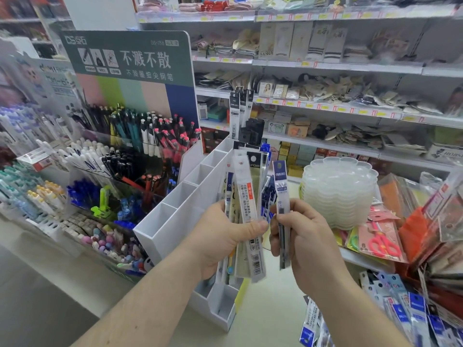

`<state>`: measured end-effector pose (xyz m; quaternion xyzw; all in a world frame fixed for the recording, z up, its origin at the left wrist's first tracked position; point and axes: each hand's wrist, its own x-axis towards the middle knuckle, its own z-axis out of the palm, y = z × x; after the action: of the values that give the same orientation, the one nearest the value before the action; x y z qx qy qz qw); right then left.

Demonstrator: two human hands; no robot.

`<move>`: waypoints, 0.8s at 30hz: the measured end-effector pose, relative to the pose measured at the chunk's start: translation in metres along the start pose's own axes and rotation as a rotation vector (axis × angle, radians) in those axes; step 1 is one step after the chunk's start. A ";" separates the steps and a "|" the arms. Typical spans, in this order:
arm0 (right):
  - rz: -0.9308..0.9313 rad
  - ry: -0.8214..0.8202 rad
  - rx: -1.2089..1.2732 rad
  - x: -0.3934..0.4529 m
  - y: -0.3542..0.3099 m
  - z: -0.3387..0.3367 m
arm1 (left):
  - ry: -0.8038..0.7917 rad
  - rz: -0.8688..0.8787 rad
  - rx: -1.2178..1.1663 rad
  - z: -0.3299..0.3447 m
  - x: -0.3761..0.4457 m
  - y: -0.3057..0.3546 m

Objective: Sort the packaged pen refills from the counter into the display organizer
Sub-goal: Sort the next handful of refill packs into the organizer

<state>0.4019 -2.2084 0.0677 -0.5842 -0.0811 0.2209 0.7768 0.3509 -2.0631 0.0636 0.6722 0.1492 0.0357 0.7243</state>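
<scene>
We log the right hand (304, 236) with its grip pinched on a single blue-headed refill pack (282, 196), held upright. Just beside it, the left hand (225, 236) clasps a fanned bundle of refill packs (246, 196). Behind both stands the white display organizer (185, 209), far compartment already stocked. More packs (411, 314) lie on the worktop (270, 319), lower right.

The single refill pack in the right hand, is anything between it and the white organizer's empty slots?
Yes. The fanned bunch of packs in the left hand sits between the single refill pack, pinched by the right hand, and the white organizer to its left.
</scene>
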 end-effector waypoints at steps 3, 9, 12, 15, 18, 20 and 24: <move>-0.023 0.012 -0.045 0.002 0.002 0.006 | -0.013 0.013 0.088 0.000 0.000 0.000; -0.053 0.052 -0.106 0.005 0.010 0.013 | -0.109 0.023 0.112 -0.001 0.001 0.002; 0.001 0.024 0.026 0.003 0.004 0.011 | -0.140 -0.041 -0.012 -0.006 0.000 0.002; 0.036 -0.002 0.095 0.001 0.000 0.008 | -0.134 -0.103 -0.134 -0.007 0.001 0.001; 0.045 0.025 0.079 0.003 0.000 0.005 | -0.060 -0.111 -0.110 -0.004 0.002 0.002; 0.018 0.069 0.048 0.005 0.000 0.002 | 0.004 -0.095 -0.084 -0.002 0.003 0.003; -0.050 0.086 -0.048 0.009 -0.002 -0.002 | 0.044 -0.053 -0.016 0.001 0.003 0.002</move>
<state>0.4105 -2.2063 0.0676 -0.6094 -0.0673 0.1743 0.7705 0.3546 -2.0626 0.0649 0.6613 0.1825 0.0326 0.7268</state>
